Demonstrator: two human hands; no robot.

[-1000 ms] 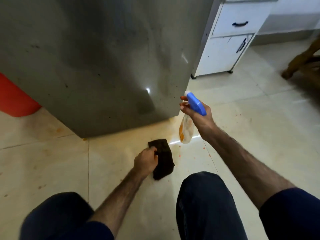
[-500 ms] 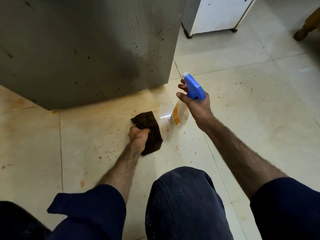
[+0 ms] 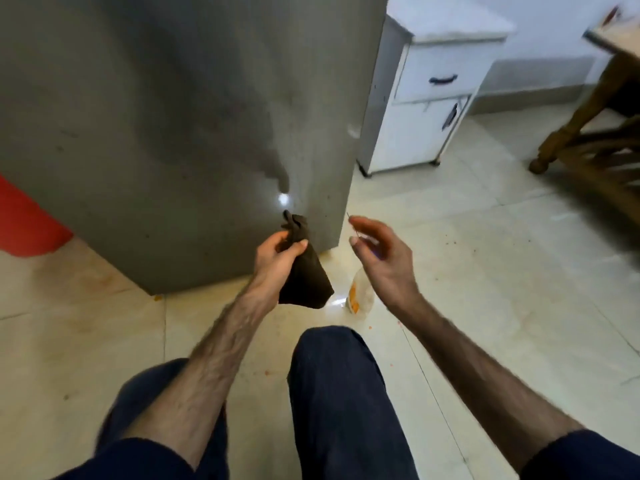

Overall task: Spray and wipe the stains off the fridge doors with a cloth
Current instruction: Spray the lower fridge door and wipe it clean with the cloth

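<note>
Pinching the dark cloth (image 3: 304,271) between thumb and curled fingers, the left hand (image 3: 277,258) holds it up in front of the lower right corner of the fridge door (image 3: 173,116). A bunched tuft sticks out above the fist and the rest hangs below it, off the floor (image 3: 485,271).

The right hand (image 3: 384,258) is empty, fingers loosely spread and half curled, just right of the door's edge. The bottle (image 3: 360,296) stands on the floor under that hand, apart from the fingers; its clear body holds orange liquid low down, and its top is hidden behind the palm. Orange specks dot the tiles around it.

A white cabinet (image 3: 426,109) stands right of the fridge, a red bin (image 3: 24,220) at its left, wooden chair legs (image 3: 571,133) far right.

Half a second ago the cloth was pressed on the floor under the left hand and the right hand gripped the bottle by its blue head. Now the cloth is lifted to the door and the bottle is set down and let go.
</note>
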